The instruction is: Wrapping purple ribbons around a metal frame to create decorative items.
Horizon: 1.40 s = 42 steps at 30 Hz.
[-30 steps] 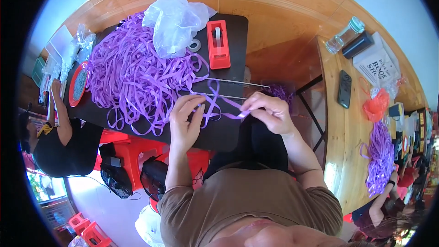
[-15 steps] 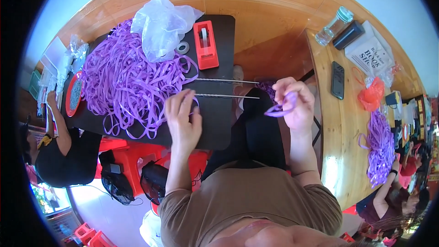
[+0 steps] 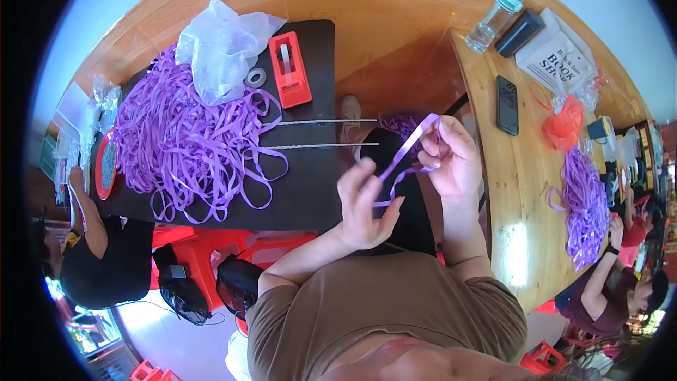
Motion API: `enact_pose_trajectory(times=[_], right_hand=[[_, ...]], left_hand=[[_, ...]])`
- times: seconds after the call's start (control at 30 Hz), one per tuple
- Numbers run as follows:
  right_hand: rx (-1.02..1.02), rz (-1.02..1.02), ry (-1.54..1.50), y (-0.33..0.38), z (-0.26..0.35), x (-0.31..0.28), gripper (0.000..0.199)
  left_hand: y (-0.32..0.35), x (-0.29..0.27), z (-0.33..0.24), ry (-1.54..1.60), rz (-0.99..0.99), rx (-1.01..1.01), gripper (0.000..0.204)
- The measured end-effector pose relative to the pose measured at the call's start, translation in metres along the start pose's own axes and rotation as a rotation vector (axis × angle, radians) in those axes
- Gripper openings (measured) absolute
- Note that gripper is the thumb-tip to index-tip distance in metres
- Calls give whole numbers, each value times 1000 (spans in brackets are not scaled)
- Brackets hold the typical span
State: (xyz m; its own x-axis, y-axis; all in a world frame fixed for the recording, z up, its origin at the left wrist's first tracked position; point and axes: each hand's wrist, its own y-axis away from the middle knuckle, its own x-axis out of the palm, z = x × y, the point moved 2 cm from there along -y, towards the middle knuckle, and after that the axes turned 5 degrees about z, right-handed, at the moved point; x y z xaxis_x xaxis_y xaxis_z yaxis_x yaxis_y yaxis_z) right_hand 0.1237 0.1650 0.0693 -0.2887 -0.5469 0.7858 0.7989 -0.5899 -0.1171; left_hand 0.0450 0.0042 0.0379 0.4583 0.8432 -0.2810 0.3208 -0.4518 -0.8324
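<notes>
A loop of purple strap (image 3: 411, 142) hangs from my right hand (image 3: 455, 159), pinched between its thumb and fingers. My left hand (image 3: 364, 208) is close to the lower left part of that loop, fingers apart and a little blurred; whether it touches the strap I cannot tell. Both hands are over my lap, right of the dark table (image 3: 303, 190). A big heap of purple straps (image 3: 187, 134) covers much of this table. From the heap's right side, two thin metal rods (image 3: 328, 145) stick out past the table edge toward my hands.
On the dark table are a red tape dispenser (image 3: 290, 70), a tape roll (image 3: 255, 77), a plastic bag (image 3: 220, 49) and a red dish (image 3: 106, 166). The wooden table (image 3: 504, 169) at right bears a phone (image 3: 506, 105), a bottle (image 3: 493, 20) and more straps (image 3: 582, 204). People sit at both sides.
My left hand has left the heap's edge and moved right, up to the strap. The strap in my right hand now hangs as a wider, longer loop. The whole view has shifted slightly.
</notes>
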Motion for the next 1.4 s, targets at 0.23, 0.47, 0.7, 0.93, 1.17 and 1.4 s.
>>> enact_pose_trajectory(times=[0.23,0.47,0.7,0.93,1.17,1.4], right_hand=[[44,28,-266,4,-5,-3,23],[-153,-323,577,-20,16,-68,16],[-138,174,1168,8,-7,-55,35],[-291,473,1241,13,-28,-32,27],[-561,375,1410,11,-27,-29,20],[-716,372,1621,10,-25,-18,27]], left_hand=[[13,42,28,539,510,-451,37],[41,44,34,1131,487,-946,19],[25,23,28,960,397,-1032,16],[9,6,29,860,527,-970,17],[8,6,21,999,425,-1079,21],[3,6,34,1087,404,-1053,20]])
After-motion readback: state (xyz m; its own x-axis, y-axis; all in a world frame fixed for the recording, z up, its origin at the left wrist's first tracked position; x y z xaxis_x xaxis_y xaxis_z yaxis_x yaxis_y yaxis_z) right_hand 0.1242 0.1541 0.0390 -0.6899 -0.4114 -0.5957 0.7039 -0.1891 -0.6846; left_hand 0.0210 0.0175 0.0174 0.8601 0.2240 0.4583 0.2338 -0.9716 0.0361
